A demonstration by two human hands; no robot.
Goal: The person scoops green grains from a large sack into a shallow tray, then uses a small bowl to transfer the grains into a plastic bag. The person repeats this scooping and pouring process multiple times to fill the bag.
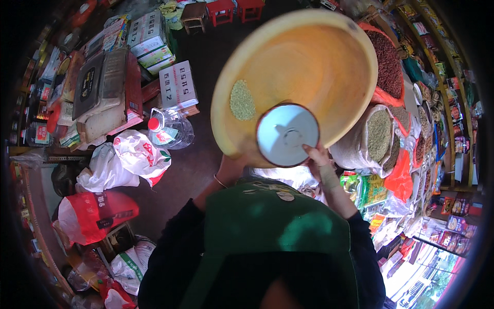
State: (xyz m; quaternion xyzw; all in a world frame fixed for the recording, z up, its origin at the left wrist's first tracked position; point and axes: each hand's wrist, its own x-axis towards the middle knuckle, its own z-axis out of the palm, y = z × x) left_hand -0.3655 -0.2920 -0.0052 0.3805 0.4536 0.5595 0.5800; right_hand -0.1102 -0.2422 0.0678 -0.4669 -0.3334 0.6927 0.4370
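Note:
A large yellow-orange basin is held tilted in front of my body. Its near left rim is in my left hand, partly hidden by the rim. A small heap of pale green seeds lies on the left side inside the basin. Over the basin's near edge is a white bowl with a dark rim, which looks empty and carries a shadow inside. My right hand grips this bowl, thumb over its right edge; the other fingers are mostly hidden, and I cannot tell whether they also touch the basin.
To the right stand an open woven sack of pale green seeds and a red-lined sack of dark red dried goods. On the left are a clear plastic jug with a red cap, a white carton and white plastic bags.

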